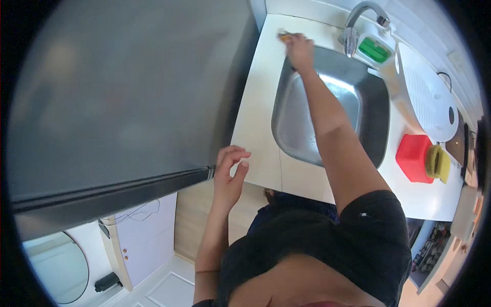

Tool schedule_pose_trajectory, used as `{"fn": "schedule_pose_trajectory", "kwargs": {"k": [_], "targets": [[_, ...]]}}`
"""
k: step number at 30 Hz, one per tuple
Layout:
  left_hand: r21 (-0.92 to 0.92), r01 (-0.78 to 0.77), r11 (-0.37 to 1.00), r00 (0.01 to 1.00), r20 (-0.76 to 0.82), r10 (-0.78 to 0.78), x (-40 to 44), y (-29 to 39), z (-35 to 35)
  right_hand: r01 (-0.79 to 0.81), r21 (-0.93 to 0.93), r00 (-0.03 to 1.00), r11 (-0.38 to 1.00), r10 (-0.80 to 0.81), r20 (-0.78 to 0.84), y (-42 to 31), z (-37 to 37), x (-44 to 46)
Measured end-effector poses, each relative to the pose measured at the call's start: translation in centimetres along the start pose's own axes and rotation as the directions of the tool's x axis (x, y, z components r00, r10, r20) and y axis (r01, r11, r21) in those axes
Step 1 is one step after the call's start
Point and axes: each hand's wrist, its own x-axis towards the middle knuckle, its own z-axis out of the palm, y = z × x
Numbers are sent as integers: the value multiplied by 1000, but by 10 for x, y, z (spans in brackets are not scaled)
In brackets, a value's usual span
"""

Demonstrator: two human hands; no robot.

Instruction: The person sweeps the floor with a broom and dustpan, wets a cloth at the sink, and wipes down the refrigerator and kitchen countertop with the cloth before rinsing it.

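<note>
Head view: right hand [302,51] upper centre, fingers closed over a small yellow-and-dark item [286,37], mostly hidden, type unclear. Item sits at the white countertop [255,110], just beyond the top-left corner of the rectangular stainless-steel sink [295,120]. Right forearm crosses the sink. Left hand [231,174] centre frame, nothing in it, fingers curled, thumb-finger gap moderate, near the counter's front edge. Curved chrome faucet [362,7] upper right. Red plastic container [411,157] right, yellow-green sponge [434,161] against its right side.
</note>
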Motion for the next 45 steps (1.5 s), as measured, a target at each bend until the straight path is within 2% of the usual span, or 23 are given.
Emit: {"fn": "schedule_pose_trajectory", "kwargs": {"k": [2, 3, 5, 7, 9, 13, 15, 17, 19, 23, 25, 26, 27, 29, 30, 31, 32, 34, 35, 36, 39, 43, 45], "targets": [[-9, 0, 1000, 1000, -16, 0, 2, -1, -3, -380, -77, 906, 922, 354, -234, 14, -5, 12], [-60, 38, 998, 998, -46, -40, 3, -1, -3, -376, -83, 908, 923, 349, -233, 9, -10, 13], [-113, 74, 991, 994, -68, -82, 8, -3, -2, -108, 233, 984, 966, 137, -111, -22, -16, -5], [-163, 88, 983, 992, -79, -102, 18, -7, 1, -49, 401, 986, 915, -19, 164, -65, -15, -32], [-128, 64, 990, 995, -64, -73, 30, -1, 4, 263, 316, 927, 912, -330, 181, -95, -5, -60], [-114, 17, 993, 998, -52, -23, 47, 4, 13, 383, 247, 903, 890, -417, 102, -84, -2, -61], [-122, 51, 991, 997, -52, -57, 52, 5, 18, 370, 172, 889, 913, -402, 218, -50, 12, -38], [-131, 94, 987, 994, -48, -100, 56, 3, 20, 91, 51, 944, 995, -102, 314, -21, 17, -12], [-116, 108, 987, 992, -45, -114, 61, -1, 22, 50, 30, 973, 998, -55, 225, 10, 15, 12], [-86, 95, 992, 994, -41, -99, 83, -2, 27, -66, 207, 982, 976, 26, 189, 9, -33, 70], [64, 87, 994, 996, 17, -88, 98, -1, 31, -96, 331, 990, 939, 56, 128, -4, -63, 94], [59, 93, 994, 996, 11, -93, 106, 1, 34, -133, 332, 978, 934, 70, 194, -14, -84, 104], [180, 33, 983, 997, 60, -45, 115, 2, 38, -201, 358, 954, 912, 99, 284, -18, -94, 112], [294, -35, 955, 994, 113, 2, 129, 3, 45, -410, 468, 850, 783, 141, 508, -33, -114, 121], [420, -49, 906, 989, 146, -14, 134, 3, 49, -407, 467, 850, 785, 140, 507, -34, -108, 116], [538, -68, 840, 983, 178, -34, 137, 3, 53, -164, 456, 957, 875, 29, 287, -33, -93, 104], [535, -72, 842, 984, 178, -29, 138, 2, 56, 82, 382, 992, 921, -113, 61, -33, -76, 92], [756, -177, 631, 977, 213, 20, 141, -5, 61, 3, 300, 994, 954, -36, 102, -52, -56, 50], [753, -180, 633, 977, 213, 24, 143, -8, 63, 210, 125, 944, 970, -234, 234, -41, -34, 29], [785, -191, 589, 973, 232, 6, 145, -10, 65, 281, 87, 886, 956, -293, 358, -37, -14, 10], [840, -186, 509, 970, 241, -42, 151, -19, 74, 225, -103, 950, 969, -195, 243, -63, 6, -35], [906, -184, 382, 977, 212, -32, 153, -24, 81, 215, -117, 948, 970, -179, 262, -40, 31, -11], [901, -162, 402, 973, 213, -86, 155, -27, 82, 199, -294, 941, 935, -99, 323, -6, 40, 23]]}}
